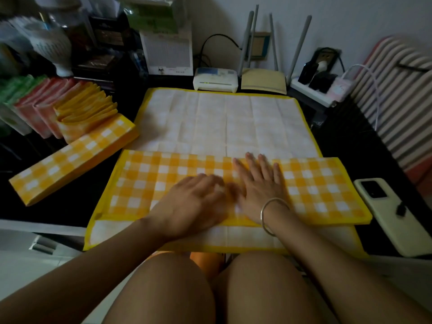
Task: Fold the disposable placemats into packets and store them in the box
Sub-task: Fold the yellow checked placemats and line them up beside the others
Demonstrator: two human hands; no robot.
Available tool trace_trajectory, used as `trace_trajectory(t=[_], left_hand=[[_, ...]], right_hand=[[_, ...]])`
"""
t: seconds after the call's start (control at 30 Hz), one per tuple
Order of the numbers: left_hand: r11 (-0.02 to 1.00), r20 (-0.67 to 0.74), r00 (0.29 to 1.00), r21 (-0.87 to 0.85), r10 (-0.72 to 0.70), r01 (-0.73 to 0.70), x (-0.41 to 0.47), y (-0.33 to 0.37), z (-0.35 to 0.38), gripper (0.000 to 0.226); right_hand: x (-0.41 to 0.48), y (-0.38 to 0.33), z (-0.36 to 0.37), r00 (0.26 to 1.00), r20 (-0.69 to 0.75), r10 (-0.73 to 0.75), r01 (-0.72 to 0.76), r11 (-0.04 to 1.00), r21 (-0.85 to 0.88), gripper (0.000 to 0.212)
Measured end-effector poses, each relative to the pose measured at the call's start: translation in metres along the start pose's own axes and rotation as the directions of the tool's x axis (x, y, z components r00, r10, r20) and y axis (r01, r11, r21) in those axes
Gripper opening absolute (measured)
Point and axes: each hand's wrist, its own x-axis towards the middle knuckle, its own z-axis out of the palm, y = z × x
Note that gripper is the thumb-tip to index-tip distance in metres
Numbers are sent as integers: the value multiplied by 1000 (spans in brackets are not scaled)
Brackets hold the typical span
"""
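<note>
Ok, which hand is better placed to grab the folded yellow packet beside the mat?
Probably left: the left hand is nearer the packet, which lies left of the placemat; the right hand presses flat farther away.

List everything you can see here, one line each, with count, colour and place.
placemat: one, yellow check with white underside, spread in the middle, near part folded over
long packet: one, yellow check, left of the placemat
folded packets: a row, yellow, pink and green, far left; count unclear
phone: one, pale, right of the placemat, face down
router: one, pale yellow with grey antennas, behind the placemat
modem: one, white, left of the router
calendar: one, white, at the back
bracelet: one, silver, on the right wrist
left hand: one, blurred, on the folded part
right hand: one, flat on the folded part
</note>
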Motion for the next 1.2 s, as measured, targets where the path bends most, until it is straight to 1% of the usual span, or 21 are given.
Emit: trace_trajectory(t=[0.03,0.07,0.17,0.23,0.37,0.5,0.57,0.6,0.63,0.7,0.73,0.77,0.8,0.83,0.9,0.93,0.97,1.03,1.07,1.13,1.2], left_hand=[[997,17,997,-26,78,-77,0,2,-2,32],[993,46,993,-47,108,-106,-1,2,-4,28],[993,89,989,-34,115,-112,-2,-2,-8,34],[988,92,984,2,154,-155,-2,-2,-12,37],[937,99,946,139,309,-320,-10,3,-4,23],[923,137,934,165,329,-349,-15,4,0,17],[929,133,939,156,317,-336,-14,4,-1,28],[933,131,943,157,305,-324,-15,4,-2,32],[938,134,947,156,291,-310,-15,4,-2,32],[955,138,961,142,240,-259,-15,6,-3,24],[965,131,969,132,208,-225,-15,6,-5,22],[975,123,977,119,171,-186,-14,7,-6,20],[985,119,984,101,129,-141,-13,8,-9,16],[992,116,989,76,87,-96,-12,9,-11,12],[1000,102,995,23,-14,12,-9,12,-14,10],[998,84,995,2,-57,57,-7,14,-16,8],[996,62,994,-15,-92,93,-5,14,-17,6],[988,19,988,-22,-154,154,0,14,-20,15],[983,12,983,-22,-181,181,2,14,-21,21],[969,64,969,-46,-238,241,8,18,-27,32],[957,185,942,-24,-279,288,18,20,-35,31]], right_hand=[[0,0,0,1000,-3,-4,4,1000,1,79],[-1,0,0,1000,-6,-3,3,1000,9,79],[-1,0,0,1000,-7,9,-9,1000,25,76],[-2,0,0,1000,-2,6,-6,1000,23,69],[-2,-1,-2,1000,-7,7,-6,1000,29,71],[1,1,-6,998,63,6,-10,999,53,67],[8,8,-14,990,138,-6,-18,985,171,72],[10,11,-19,987,162,-8,-39,958,284,72],[12,15,-25,987,160,0,-71,895,441,69],[10,22,-35,995,88,49,-98,655,749,57],[5,24,-39,998,44,46,-63,582,811,52],[-4,27,-43,1000,-7,9,0,624,782,48],[-13,29,-44,997,-30,-76,77,734,675,50],[-25,31,-44,983,4,-185,156,836,526,61],[-48,32,-45,943,128,-306,268,930,252,83],[-56,34,-43,937,129,-325,304,939,163,84],[-63,34,-44,938,99,-333,322,940,114,78],[-71,34,-50,949,7,-315,314,948,47,62],[-72,33,-55,957,11,-291,291,956,22,54],[-74,35,-64,963,14,-271,271,963,13,38],[-71,36,-75,964,38,-265,264,964,20,30]])
